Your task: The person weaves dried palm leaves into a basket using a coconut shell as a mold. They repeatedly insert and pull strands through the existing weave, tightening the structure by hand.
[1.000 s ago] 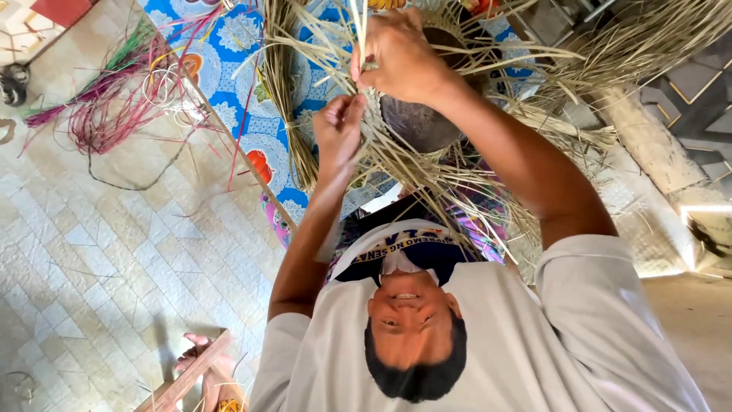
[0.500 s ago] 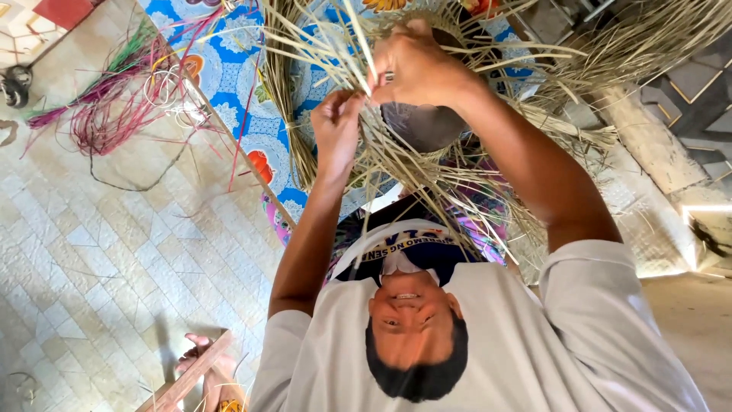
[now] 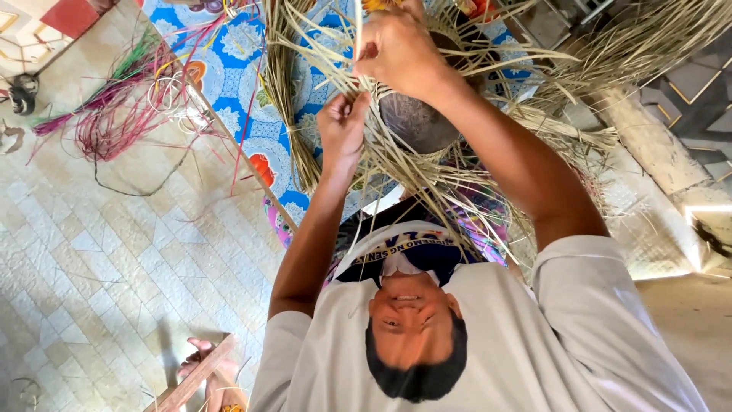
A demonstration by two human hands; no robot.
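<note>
– Above the blue flowered mat [image 3: 229, 61], what is each hand doing?

– Both are in a bundle of pale straw strands [image 3: 427, 179] that fans out around a dark round mould [image 3: 415, 122]. The right hand [image 3: 396, 49] is the higher one; its fingers are closed on a few strands, one of them running straight up to the top edge. The left hand [image 3: 343, 126] sits just below and beside it, fingers pinched narrowly on strands at the rim of the mould.

– Do the hands touch?

– They are near each other, joined by the strands, but I cannot tell whether they touch.

– What lies around them?

– On the tiled floor [image 3: 114, 259], off the mat's left edge, there is a loose tangle of pink and green strands [image 3: 114, 114]. At the bottom left, another person's hand [image 3: 206, 370] rests on a wooden slat [image 3: 191, 385]. More dry straw [image 3: 640, 46] is heaped at the upper right.
</note>
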